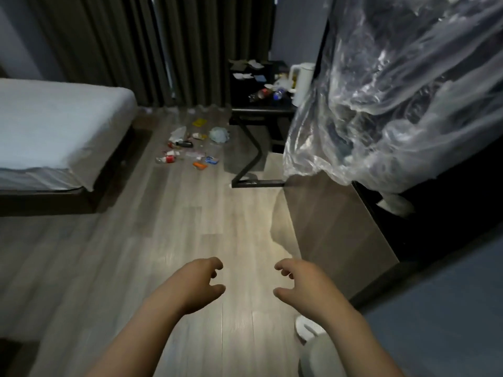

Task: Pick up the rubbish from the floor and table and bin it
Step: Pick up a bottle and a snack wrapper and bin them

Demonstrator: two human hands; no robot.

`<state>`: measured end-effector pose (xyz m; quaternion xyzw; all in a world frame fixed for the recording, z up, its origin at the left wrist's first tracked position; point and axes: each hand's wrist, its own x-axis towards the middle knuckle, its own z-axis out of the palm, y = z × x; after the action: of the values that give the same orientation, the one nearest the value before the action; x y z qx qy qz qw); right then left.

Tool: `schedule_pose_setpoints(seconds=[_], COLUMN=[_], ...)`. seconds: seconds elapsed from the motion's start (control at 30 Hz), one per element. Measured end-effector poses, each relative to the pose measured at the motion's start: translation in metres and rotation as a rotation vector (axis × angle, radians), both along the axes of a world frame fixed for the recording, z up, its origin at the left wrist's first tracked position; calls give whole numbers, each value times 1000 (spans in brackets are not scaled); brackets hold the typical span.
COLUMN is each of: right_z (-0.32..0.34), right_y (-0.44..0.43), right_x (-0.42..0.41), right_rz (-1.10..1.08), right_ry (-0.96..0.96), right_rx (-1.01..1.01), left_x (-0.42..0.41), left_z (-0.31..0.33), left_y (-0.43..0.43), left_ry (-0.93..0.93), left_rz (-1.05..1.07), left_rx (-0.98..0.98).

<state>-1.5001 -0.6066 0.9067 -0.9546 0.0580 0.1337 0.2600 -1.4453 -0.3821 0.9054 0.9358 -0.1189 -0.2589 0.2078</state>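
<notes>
Here, nothing is binned yet: floor rubbish (190, 148) lies beside the table (258, 110), table rubbish (262, 93) sits on it; left hand (201, 284) and right hand (298, 284), loosely curled, empty, well short of the table

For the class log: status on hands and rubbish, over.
Left hand, right hand empty, loosely curled. Colourful scattered floor rubbish ahead, untouched. Black metal-framed table beside it, not blocking.

Dim room, lit floor patch, blurred, wide-angle warp
</notes>
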Motion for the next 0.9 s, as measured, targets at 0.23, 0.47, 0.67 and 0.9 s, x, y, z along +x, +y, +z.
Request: schedule_pose_setpoints(seconds=[0.23,0.47,0.67,0.9], right_z=[8,2,4,2], right_y=[6,41,95,149], right_x=[107,228,342,458], right_rz=[153,196,225,206], right_ry=[-40,-24,-16,10], right_rx=[-32,-39,-38,-19], left_x=[73,178,287,405], left_z=[-2,-13,-9,-3], left_y=[16,55,108,160], left_ry=[-3,-48,-57,-61], left_rz=[131,210,229,218], left_rx=[-12,-33,-48,-31])
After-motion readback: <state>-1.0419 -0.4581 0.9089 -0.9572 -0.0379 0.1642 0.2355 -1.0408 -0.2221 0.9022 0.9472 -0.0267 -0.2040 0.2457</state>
